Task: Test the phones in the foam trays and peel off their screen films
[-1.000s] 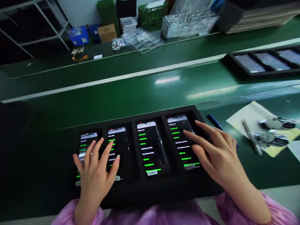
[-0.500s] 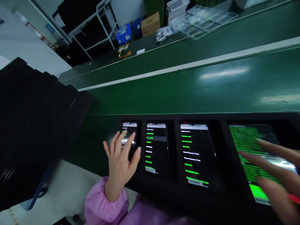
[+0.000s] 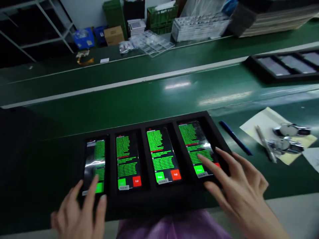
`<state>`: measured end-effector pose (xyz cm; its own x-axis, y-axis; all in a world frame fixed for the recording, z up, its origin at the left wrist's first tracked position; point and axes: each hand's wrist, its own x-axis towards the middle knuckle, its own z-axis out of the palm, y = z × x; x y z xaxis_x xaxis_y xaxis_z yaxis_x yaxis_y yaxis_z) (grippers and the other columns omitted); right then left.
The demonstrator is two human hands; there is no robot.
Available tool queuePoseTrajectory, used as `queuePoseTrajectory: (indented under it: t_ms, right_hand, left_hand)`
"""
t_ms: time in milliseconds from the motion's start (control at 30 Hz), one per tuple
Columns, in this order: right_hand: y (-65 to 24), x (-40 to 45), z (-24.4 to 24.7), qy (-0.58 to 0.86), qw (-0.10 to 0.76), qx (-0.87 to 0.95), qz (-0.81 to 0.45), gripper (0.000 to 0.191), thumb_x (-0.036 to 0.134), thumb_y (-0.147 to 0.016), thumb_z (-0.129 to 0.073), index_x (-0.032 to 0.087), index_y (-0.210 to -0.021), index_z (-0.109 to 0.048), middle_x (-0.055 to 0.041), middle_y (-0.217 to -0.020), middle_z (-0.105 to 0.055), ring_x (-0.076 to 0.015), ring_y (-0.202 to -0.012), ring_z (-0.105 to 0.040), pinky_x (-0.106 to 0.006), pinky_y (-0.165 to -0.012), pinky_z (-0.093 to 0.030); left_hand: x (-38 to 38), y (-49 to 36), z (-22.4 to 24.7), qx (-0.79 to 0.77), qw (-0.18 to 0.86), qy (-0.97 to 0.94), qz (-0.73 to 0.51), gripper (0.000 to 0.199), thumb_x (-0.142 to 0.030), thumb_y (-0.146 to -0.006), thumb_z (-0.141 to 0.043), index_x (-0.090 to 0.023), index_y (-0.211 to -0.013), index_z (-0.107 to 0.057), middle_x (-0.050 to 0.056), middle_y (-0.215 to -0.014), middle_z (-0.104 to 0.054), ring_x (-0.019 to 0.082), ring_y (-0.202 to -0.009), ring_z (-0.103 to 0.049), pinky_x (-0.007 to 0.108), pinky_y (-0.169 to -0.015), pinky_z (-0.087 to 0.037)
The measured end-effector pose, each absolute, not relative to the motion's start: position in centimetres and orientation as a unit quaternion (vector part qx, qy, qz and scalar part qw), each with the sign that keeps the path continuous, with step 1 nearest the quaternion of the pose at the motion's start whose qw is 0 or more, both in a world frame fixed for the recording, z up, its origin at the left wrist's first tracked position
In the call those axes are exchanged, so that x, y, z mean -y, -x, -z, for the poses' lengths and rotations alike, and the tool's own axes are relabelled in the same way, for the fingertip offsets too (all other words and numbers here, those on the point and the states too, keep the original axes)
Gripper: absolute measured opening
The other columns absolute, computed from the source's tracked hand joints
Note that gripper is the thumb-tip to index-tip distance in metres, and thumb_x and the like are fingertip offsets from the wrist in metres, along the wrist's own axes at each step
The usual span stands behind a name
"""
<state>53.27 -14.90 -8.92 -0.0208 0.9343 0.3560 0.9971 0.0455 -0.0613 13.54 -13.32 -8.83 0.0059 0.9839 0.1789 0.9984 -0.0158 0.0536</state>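
So, we have the black tray (image 3: 159, 196) near the front edge of the tabletop (image 3: 129, 109), with four lit phones lying in its slots. Our left hand (image 3: 78, 210) has its fingers spread apart, the index fingertip over the lower part of the leftmost phone (image 3: 94, 166). Our right hand (image 3: 238, 189) is also open, its index finger over the screen of the rightmost phone (image 3: 190, 147); whether the fingertips touch the glass, we cannot tell. Between them, the second phone (image 3: 127, 159) and the third phone (image 3: 163, 154) show green text and a red "Fail" box. Just beside the tray's right side lies the blue pen (image 3: 235, 137).
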Motion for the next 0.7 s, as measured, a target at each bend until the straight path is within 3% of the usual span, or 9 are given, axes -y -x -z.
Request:
queuePoseTrajectory:
  t_ms: [100, 233, 333, 400, 500, 600, 700]
  right_hand:
    - [-50.0, 14.1, 9.7, 0.663, 0.145, 0.727, 0.102, 0.052, 0.061, -0.108, -0.038, 0.044, -0.154, -0.054, -0.0187, -0.164, -0.039, -0.0568, -0.153, -0.030, -0.079, -0.099, -0.044]
    - [-48.2, 11.5, 10.0, 0.645, 0.179, 0.734, 0.120, 0.053, 0.058, -0.109, -0.035, 0.032, -0.139, -0.070, -0.0232, -0.149, -0.053, -0.0581, -0.152, -0.031, -0.088, -0.101, -0.036]
    - [-47.8, 10.4, 9.7, 0.578, 0.227, 0.777, 0.102, 0.051, 0.055, -0.110, -0.037, 0.029, -0.135, -0.071, -0.0217, -0.148, -0.057, -0.0537, -0.149, -0.038, -0.079, -0.104, -0.039]
    - [-47.5, 10.5, 9.6, 0.509, 0.240, 0.822, 0.084, 0.047, 0.056, -0.110, -0.040, 0.030, -0.130, -0.074, -0.0162, -0.152, -0.058, -0.0453, -0.146, -0.045, -0.067, -0.108, -0.041]
    - [-48.2, 11.4, 9.7, 0.473, 0.244, 0.843, 0.079, 0.041, 0.052, -0.111, -0.043, 0.029, -0.117, -0.077, -0.0114, -0.151, -0.062, -0.0383, -0.139, -0.053, -0.063, -0.115, -0.035]
    - [-50.8, 13.1, 9.7, 0.510, 0.300, 0.804, 0.061, 0.038, 0.039, -0.107, -0.051, 0.039, -0.140, -0.068, -0.0063, -0.150, -0.062, -0.0378, -0.131, -0.060, -0.063, -0.115, -0.037]
    - [-53.9, 14.8, 9.5, 0.583, 0.292, 0.756, 0.056, 0.065, 0.032, -0.104, -0.052, 0.054, -0.163, -0.038, -0.0030, -0.151, -0.061, -0.0430, -0.130, -0.060, -0.068, -0.108, -0.042]
  left_hand:
    - [12.1, -17.6, 9.1, 0.686, 0.042, 0.726, 0.024, 0.052, -0.048, -0.106, -0.047, -0.044, -0.158, -0.050, 0.019, -0.160, -0.042, 0.059, -0.153, -0.031, 0.099, -0.099, -0.029]
    - [10.1, -18.9, 8.9, 0.694, -0.013, 0.718, 0.051, 0.050, -0.047, -0.107, -0.048, -0.048, -0.157, -0.050, 0.016, -0.160, -0.040, 0.056, -0.160, -0.018, 0.100, -0.104, -0.023]
    - [10.3, -17.9, 8.6, 0.625, 0.001, 0.772, 0.115, 0.054, -0.036, -0.106, -0.053, -0.045, -0.159, -0.049, 0.012, -0.163, -0.041, 0.044, -0.165, -0.015, 0.086, -0.123, -0.021]
    - [11.1, -17.2, 8.7, 0.561, 0.036, 0.816, 0.135, 0.050, -0.030, -0.104, -0.057, -0.042, -0.152, -0.058, 0.009, -0.161, -0.046, 0.038, -0.165, -0.019, 0.074, -0.132, -0.014]
    - [12.4, -16.0, 9.1, 0.533, 0.068, 0.833, 0.133, 0.041, -0.027, -0.102, -0.060, -0.038, -0.141, -0.069, 0.007, -0.159, -0.052, 0.035, -0.162, -0.026, 0.070, -0.134, -0.002]
    - [13.3, -13.1, 9.2, 0.558, 0.073, 0.802, 0.200, 0.047, -0.023, -0.102, -0.056, -0.037, -0.147, -0.063, 0.008, -0.153, -0.057, 0.031, -0.157, -0.038, 0.064, -0.136, -0.012]
    - [13.3, -9.3, 9.6, 0.600, 0.098, 0.755, 0.246, 0.044, -0.023, -0.102, -0.053, -0.034, -0.143, -0.065, 0.010, -0.145, -0.062, 0.032, -0.154, -0.045, 0.064, -0.133, -0.022]
